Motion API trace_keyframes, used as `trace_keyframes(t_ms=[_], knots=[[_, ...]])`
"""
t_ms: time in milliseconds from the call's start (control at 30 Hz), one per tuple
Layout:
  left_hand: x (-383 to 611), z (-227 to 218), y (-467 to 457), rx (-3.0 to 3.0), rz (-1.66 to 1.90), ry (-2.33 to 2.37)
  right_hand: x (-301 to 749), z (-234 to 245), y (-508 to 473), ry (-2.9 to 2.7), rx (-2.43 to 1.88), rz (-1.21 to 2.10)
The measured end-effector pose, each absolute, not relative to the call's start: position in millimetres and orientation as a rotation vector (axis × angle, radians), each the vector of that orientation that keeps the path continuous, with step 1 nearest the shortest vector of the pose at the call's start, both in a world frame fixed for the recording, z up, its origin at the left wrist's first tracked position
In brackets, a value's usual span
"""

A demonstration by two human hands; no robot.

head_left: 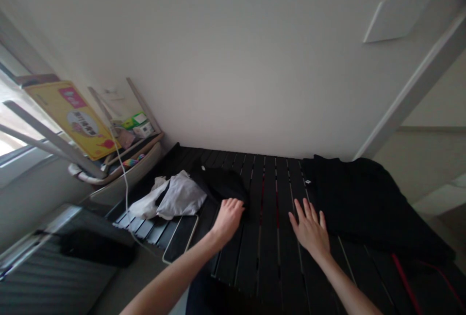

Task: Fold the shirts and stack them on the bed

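My left hand (228,217) is closed, its fingers curled on the near right edge of a crumpled black garment (222,184). Just left of that garment lies a bunched white and grey cloth (182,196). My right hand (311,230) is open, palm down with fingers spread, over the dark slatted surface (269,237). A black garment laid out flat (360,203), with a small white tag on its left side, is right beside the fingertips; whether they touch it I cannot tell.
A phone or tablet (181,238) lies left of my left forearm, near a white cable (125,184). At the far left stands a basket (145,164) holding a yellow board (73,118) and small packets. A ribbed suitcase (61,266) is below it. A wall (255,62) rises behind.
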State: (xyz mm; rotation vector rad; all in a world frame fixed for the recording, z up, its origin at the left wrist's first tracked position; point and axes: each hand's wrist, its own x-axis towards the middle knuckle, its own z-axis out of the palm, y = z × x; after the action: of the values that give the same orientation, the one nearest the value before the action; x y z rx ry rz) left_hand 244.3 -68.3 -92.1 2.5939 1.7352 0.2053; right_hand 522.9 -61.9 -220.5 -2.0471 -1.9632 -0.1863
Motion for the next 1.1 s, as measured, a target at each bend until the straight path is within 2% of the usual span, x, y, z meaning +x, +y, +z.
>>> trace_keyframes(t_ms=[167,233,300,400,467,567,667,767,1000,1100], knots=[[311.0,-70.8,-103.3,2.589,0.338,0.903,531.2,-224.1,-68.9,-1.993,-1.931,-0.212],[318.6,-69.4,-108.1,2.592,0.371,0.765,535.9,-222.9,-71.3,-1.995,-1.869,-0.201],[312.5,-75.1,-101.6,2.601,0.433,0.942,538.4,-217.5,-72.8,-1.99,-1.817,-0.16],[275.9,-95.3,-74.3,2.515,0.431,1.622,537.8,-205.3,-72.7,-2.085,-1.681,-0.049],[235.5,-111.1,-53.0,2.343,0.262,2.087,536.9,-199.9,-71.1,-2.202,-1.561,0.006],[166.9,-126.5,-29.0,2.058,0.022,2.395,538.0,-200.6,-67.8,-2.307,-1.47,0.043],[118.2,-125.5,-15.9,1.98,0.008,2.404,541.0,-206.8,-64.8,-2.314,-1.456,0.099],[112.0,-117.5,-9.9,1.88,0.135,2.418,543.5,-210.7,-61.3,-2.284,-1.414,0.212],[223.5,-132.6,-20.0,2.058,0.288,2.061,546.5,-186.7,-50.5,-2.107,-1.359,0.77],[264.2,-135.1,-23.7,1.927,0.375,1.992,543.0,-171.5,-56.2,-2.037,-1.408,0.9]])
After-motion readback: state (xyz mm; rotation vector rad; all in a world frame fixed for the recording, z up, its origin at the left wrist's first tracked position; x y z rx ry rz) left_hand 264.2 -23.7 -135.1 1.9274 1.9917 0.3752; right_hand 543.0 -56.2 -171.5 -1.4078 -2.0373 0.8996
